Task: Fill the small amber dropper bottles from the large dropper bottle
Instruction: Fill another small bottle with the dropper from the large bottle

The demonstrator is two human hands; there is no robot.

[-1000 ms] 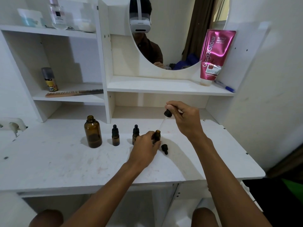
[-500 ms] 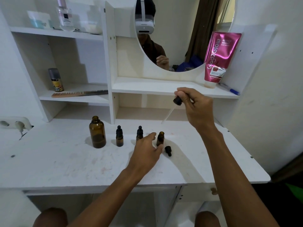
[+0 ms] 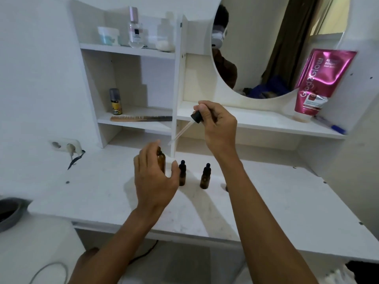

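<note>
The large amber bottle (image 3: 161, 160) stands uncapped on the white desk (image 3: 276, 201). My left hand (image 3: 153, 177) curls around it from the front; the fingers cover its left side and the thumb stands a little apart on its right. My right hand (image 3: 217, 124) pinches the black bulb of the large dropper (image 3: 196, 117). Its glass pipette slants down-left, with the tip just above and right of the bottle's mouth. Two small capped amber bottles (image 3: 182, 174) (image 3: 205, 177) stand to the right. My right forearm hides the third small bottle.
The vertical shelf divider (image 3: 176, 89) rises right behind the large bottle. A comb (image 3: 141, 118) and a spray can (image 3: 115, 102) lie on the left shelf. A pink tube (image 3: 320, 83) and a pen (image 3: 332, 126) sit at the right. A wall socket (image 3: 65, 145) and a grey bin (image 3: 10, 214) are at the left.
My left hand left the open small bottle and moved left to the large bottle. My right hand carried the dropper up and left, over the large bottle. The view swung left.
</note>
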